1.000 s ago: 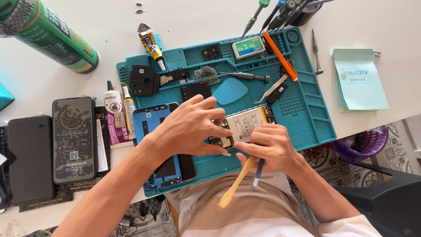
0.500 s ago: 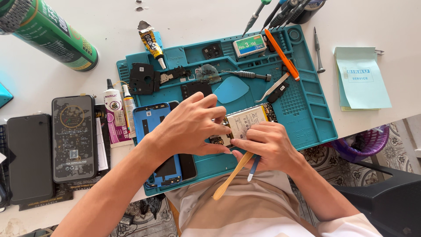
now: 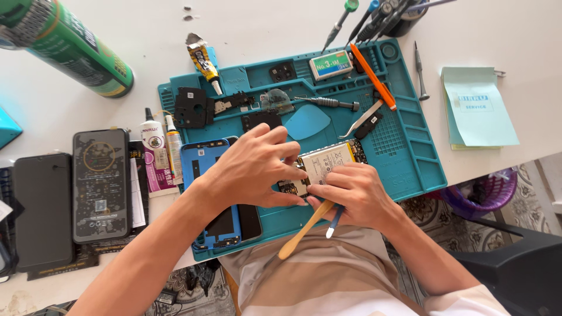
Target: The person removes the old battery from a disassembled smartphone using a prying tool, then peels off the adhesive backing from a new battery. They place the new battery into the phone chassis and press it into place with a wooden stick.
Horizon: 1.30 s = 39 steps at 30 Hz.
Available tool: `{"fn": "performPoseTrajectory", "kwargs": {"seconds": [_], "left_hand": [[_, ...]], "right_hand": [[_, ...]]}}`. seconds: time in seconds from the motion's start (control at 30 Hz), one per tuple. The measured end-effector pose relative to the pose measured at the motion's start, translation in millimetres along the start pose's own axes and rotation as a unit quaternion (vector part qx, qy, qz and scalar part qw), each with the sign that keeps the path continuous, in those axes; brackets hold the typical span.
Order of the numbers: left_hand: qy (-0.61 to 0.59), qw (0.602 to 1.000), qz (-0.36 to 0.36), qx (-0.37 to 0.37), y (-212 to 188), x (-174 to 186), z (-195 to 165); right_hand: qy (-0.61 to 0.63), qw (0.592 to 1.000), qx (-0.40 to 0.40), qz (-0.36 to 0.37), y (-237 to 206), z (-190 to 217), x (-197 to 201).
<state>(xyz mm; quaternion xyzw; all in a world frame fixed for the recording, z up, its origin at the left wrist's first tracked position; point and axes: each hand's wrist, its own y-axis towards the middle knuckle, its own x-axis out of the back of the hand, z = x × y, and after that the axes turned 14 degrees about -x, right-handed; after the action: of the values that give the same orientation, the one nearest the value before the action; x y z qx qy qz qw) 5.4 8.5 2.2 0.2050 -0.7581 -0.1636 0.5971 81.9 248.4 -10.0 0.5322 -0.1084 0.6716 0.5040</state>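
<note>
Head view: opened phone (image 3: 325, 167), battery exposed.

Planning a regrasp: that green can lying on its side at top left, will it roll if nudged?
Probably. The green can is a cylinder lying on its side on the smooth white table, with nothing visibly chocking it, so a sideways nudge would likely send it rolling. Its glossy wall looks slippery to pinch. It seems rigid; its weight cannot be judged.
</note>
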Motion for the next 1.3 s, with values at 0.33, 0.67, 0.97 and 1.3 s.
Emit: {"fn": "performPoseTrajectory", "kwargs": {"seconds": [0.33,0.67,0.97,1.3], "left_hand": [[-0.017,1.0,-0.021,-0.013,-4.2,-1.3,0.7],[0.037,0.999,0.026,-0.013,1.5,3.4,-4.2],[0.062,0.997,0.035,-0.019,4.0,-5.1,-7.8],[0.015,0.998,-0.028,0.049,-2.9,-0.1,3.7]], "right_hand": [[0.021,1.0,-0.003,-0.014,-3.2,-1.8,-0.3],[0.034,0.999,-0.011,-0.012,-2.8,-2.5,-0.9],[0.021,0.998,-0.032,-0.05,-7.9,-11.6,-1.7],[-0.032,0.997,-0.074,0.012,5.6,-11.0,1.7]]}}
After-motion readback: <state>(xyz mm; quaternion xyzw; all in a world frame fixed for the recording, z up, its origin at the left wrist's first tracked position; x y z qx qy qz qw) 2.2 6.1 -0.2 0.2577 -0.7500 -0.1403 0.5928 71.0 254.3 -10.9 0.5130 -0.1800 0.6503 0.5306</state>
